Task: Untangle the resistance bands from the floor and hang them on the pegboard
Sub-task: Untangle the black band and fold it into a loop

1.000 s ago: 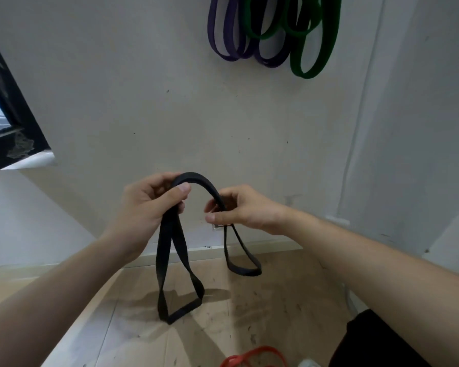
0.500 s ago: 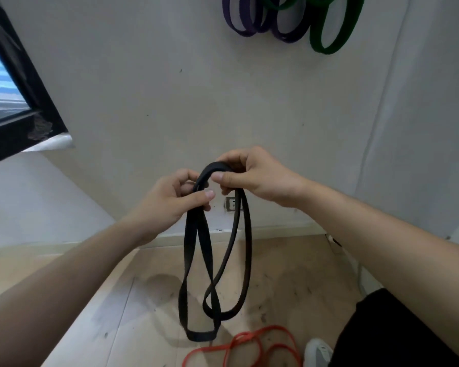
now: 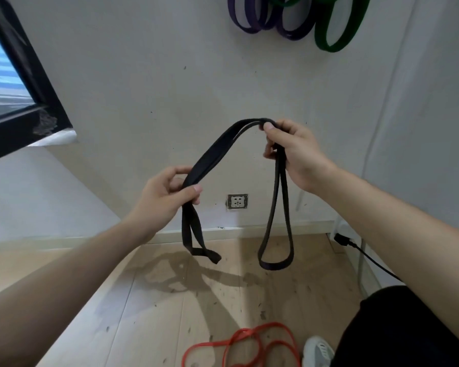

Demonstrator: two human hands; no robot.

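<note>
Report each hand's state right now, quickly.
Left hand: closed, gripping the black band.
Right hand: closed, pinching the same band, held higher.

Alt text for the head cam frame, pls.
The left hand and right hand hold a black band before a white wall, a loop hanging below each. Purple bands and green bands hang higher up; a red band lies on the floor.

Left hand (image 3: pixel 164 197) is pinching the black band (image 3: pixel 215 152) low, right hand (image 3: pixel 289 152) is gripping it higher; doubled strap is arching between them, a loop hanging from each hand. Purple bands (image 3: pixel 260 19) and green band (image 3: pixel 337 35) are hanging on the wall. Red band (image 3: pixel 249 343) is lying on the floor (image 3: pixel 143 300), beside a shoe (image 3: pixel 317 350).
</note>
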